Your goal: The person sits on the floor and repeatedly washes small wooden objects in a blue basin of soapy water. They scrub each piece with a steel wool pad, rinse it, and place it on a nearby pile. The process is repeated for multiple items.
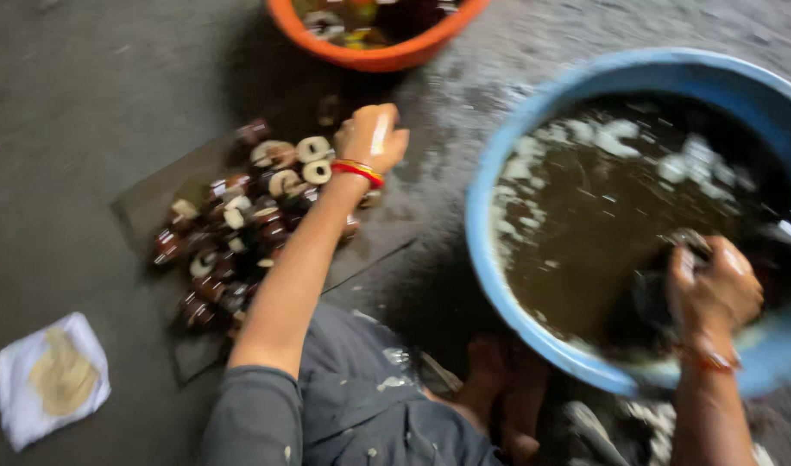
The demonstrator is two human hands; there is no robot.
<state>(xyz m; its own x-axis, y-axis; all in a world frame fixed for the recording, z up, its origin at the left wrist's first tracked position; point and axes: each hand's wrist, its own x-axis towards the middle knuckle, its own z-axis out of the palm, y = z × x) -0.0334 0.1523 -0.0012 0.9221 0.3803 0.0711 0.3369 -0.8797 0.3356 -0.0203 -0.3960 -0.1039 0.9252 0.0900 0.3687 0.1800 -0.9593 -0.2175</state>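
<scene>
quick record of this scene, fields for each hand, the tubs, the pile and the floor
left hand: fist closed over the pile, red and yellow bangles on the wrist; cannot tell what it grips
right hand: at the blue tub, closed on a dark object, blurred
blue tub: holds dark foamy water
orange tub: top edge, mixed items inside
pile: brown and cream ring-shaped pieces on a dark sheet
floor: grey, wet
cloth: white, stained, lower left
</scene>
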